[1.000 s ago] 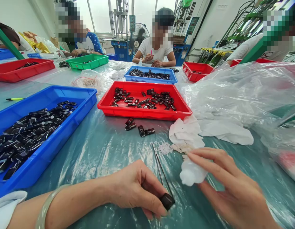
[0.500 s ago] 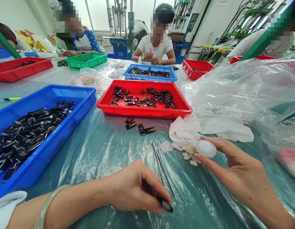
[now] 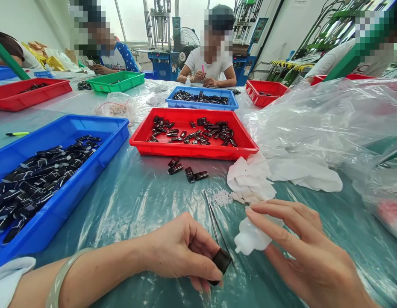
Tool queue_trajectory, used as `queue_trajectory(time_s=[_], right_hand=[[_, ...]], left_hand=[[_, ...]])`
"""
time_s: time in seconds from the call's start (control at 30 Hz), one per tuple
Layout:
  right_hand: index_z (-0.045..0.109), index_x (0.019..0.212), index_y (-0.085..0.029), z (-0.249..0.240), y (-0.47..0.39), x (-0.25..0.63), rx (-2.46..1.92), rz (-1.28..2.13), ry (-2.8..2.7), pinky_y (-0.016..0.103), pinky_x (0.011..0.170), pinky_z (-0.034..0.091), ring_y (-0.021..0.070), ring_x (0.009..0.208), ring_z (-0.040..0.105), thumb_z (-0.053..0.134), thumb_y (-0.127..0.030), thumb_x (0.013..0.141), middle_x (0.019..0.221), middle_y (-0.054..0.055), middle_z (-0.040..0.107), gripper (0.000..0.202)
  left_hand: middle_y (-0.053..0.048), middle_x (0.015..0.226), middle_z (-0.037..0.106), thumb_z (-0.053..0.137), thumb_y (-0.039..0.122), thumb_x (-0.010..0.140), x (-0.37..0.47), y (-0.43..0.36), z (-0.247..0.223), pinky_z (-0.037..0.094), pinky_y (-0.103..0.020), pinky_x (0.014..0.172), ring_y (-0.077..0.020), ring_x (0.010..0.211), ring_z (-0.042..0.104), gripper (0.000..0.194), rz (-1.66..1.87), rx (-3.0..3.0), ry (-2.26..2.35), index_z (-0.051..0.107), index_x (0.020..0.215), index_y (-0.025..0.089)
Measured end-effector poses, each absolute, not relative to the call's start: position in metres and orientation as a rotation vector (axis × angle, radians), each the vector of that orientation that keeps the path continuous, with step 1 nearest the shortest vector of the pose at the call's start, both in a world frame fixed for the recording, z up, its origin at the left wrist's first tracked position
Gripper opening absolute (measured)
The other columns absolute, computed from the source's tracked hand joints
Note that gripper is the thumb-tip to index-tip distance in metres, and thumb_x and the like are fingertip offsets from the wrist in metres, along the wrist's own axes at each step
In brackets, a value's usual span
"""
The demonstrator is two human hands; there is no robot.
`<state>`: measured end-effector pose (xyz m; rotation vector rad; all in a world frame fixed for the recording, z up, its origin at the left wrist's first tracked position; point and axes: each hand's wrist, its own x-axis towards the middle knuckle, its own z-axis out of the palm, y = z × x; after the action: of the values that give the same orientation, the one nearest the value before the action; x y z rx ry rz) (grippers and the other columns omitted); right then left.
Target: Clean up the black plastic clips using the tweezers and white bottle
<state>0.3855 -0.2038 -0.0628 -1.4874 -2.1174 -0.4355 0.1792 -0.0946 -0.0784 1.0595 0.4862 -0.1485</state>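
Note:
My left hand [image 3: 192, 252] pinches a small black plastic part [image 3: 222, 261] between thumb and fingers, low in the middle of the view. In my right hand [image 3: 301, 244] is a white squeeze bottle [image 3: 254, 237], tilted so its nozzle points down and left toward the black part, apart from it. Tweezers [image 3: 214, 220] lie on the table just behind my left hand. Beyond them sits a little heap of small clear pieces [image 3: 222, 197]. Larger whitish pieces [image 3: 238, 197] lie beside it, partly hidden by my right hand.
A red tray [image 3: 192, 149] of black parts stands ahead, with several loose parts [image 3: 190, 174] before it. On the left is a blue tray [image 3: 111, 145] of black parts. White cloth [image 3: 249, 173] and clear plastic sheeting [image 3: 329, 119] lie right. Co-workers sit across the table.
My right hand has turned the bottle from base-forward to nozzle down-left and brought it closer to my left hand. My left hand has rotated the black part.

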Motion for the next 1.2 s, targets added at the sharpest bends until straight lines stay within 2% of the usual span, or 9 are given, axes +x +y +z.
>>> queue_trajectory(time_s=[0.17,0.47,0.73,1.2], right_hand=[[0.058,0.099,-0.022,-0.058,-0.202,0.379,-1.468,-0.553,-2.135,0.037,0.077,0.041,0.0195,0.090,0.061,0.045,0.001,0.079,0.091,0.006,0.066,0.033],[0.062,0.098,-0.025,-0.059,-0.205,0.373,-1.483,-0.624,-2.194,0.040,0.083,0.034,0.0204,0.090,0.063,0.046,-0.002,0.081,0.094,0.004,0.070,0.033],[0.061,0.106,-0.024,-0.062,-0.214,0.377,-1.461,-0.598,-2.285,0.043,0.088,0.032,0.0225,0.097,0.059,0.043,-0.008,0.085,0.100,0.004,0.068,0.033],[0.059,0.110,-0.024,-0.062,-0.213,0.385,-1.404,-0.575,-2.358,0.046,0.091,0.030,0.0231,0.101,0.057,0.044,-0.006,0.083,0.103,0.004,0.068,0.036]], left_hand=[[0.001,0.058,0.061,0.071,0.023,0.063,0.180,-0.095,-0.078,0.049,-0.014,0.050,-0.0069,0.051,0.057,0.018,-0.162,1.070,0.483,0.072,0.076,0.010],[0.001,0.058,0.062,0.070,0.019,0.063,0.181,-0.097,-0.074,0.049,-0.014,0.049,-0.0057,0.049,0.056,0.016,-0.174,1.076,0.501,0.072,0.075,0.009],[0.002,0.058,0.062,0.071,0.018,0.064,0.181,-0.095,-0.077,0.048,-0.013,0.048,-0.0051,0.048,0.055,0.013,-0.207,1.075,0.507,0.073,0.076,0.012],[0.001,0.062,0.064,0.071,0.022,0.065,0.180,-0.095,-0.078,0.048,-0.014,0.048,-0.0060,0.049,0.055,0.016,-0.198,1.074,0.488,0.073,0.079,0.013]])
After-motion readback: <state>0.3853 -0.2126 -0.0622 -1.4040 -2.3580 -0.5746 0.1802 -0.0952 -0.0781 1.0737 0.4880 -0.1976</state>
